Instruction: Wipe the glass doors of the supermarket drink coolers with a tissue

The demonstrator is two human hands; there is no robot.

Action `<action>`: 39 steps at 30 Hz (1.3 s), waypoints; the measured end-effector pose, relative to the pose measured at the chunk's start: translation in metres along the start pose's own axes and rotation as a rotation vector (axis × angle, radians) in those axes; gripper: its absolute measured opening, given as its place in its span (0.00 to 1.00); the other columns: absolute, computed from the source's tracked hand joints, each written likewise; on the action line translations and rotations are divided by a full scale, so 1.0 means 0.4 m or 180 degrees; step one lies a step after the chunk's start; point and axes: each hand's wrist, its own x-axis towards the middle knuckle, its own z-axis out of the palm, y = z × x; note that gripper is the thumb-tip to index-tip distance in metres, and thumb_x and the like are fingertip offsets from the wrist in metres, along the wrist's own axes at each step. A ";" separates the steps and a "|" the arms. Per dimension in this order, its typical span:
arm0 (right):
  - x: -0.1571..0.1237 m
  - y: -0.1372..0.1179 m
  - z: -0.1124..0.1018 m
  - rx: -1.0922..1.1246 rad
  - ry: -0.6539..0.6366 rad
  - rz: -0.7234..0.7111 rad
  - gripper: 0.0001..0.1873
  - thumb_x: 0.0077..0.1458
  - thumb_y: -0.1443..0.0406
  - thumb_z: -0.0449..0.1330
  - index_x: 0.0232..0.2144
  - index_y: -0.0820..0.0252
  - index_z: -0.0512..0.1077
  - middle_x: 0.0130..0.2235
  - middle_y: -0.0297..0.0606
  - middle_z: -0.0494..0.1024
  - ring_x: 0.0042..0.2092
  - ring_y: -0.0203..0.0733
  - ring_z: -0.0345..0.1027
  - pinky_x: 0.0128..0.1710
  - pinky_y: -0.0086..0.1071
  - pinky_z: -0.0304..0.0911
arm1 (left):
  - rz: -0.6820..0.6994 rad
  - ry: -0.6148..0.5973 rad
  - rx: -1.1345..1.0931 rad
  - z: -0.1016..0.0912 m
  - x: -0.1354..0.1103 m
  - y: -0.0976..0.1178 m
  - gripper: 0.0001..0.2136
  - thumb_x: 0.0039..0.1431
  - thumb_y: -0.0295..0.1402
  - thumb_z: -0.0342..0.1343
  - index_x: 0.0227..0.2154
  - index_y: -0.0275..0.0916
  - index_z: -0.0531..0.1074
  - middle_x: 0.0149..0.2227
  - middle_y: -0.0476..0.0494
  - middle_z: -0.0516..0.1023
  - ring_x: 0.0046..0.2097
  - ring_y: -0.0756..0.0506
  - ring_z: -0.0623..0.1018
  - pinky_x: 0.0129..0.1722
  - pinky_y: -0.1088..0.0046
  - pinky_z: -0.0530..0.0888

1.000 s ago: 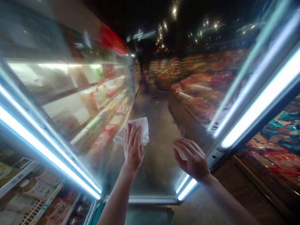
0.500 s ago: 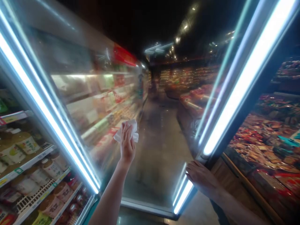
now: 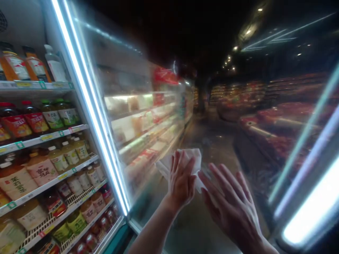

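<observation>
A thin white tissue [image 3: 194, 156] lies under the fingers of my left hand [image 3: 181, 181], which presses it flat against the see-through glass door [image 3: 212, 146]. Crumpled edges of the tissue stick out on both sides of that hand. Just to the right is my right hand [image 3: 231, 208], its fingers stretched and spread, its fingertips close to the tissue's right edge. Whether those fingertips touch the tissue or the glass, I cannot tell. Bright light strips run along the door's frame [image 3: 299, 225] at the right.
At the left, cooler shelves [image 3: 50, 135] hold rows of drink bottles [image 3: 39, 169] behind a lit upright strip [image 3: 87, 88]. Blurred through the glass are a long display fridge [image 3: 148, 123], an aisle floor [image 3: 219, 137] and heaped goods [image 3: 280, 123] on the right.
My view has turned left, showing more bottle shelves. My right hand has left the door frame's edge and come beside my left hand with fingers spread. The tissue is spread wider.
</observation>
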 end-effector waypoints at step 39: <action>0.187 -0.033 -0.076 -0.1937 -0.0184 0.0565 0.38 0.65 0.58 0.61 0.72 0.52 0.53 0.74 0.50 0.51 0.76 0.59 0.37 0.71 0.67 0.34 | 0.1646 -0.0050 0.0306 -0.163 0.255 -0.246 0.34 0.69 0.33 0.46 0.73 0.41 0.38 0.76 0.41 0.36 0.75 0.38 0.32 0.73 0.42 0.37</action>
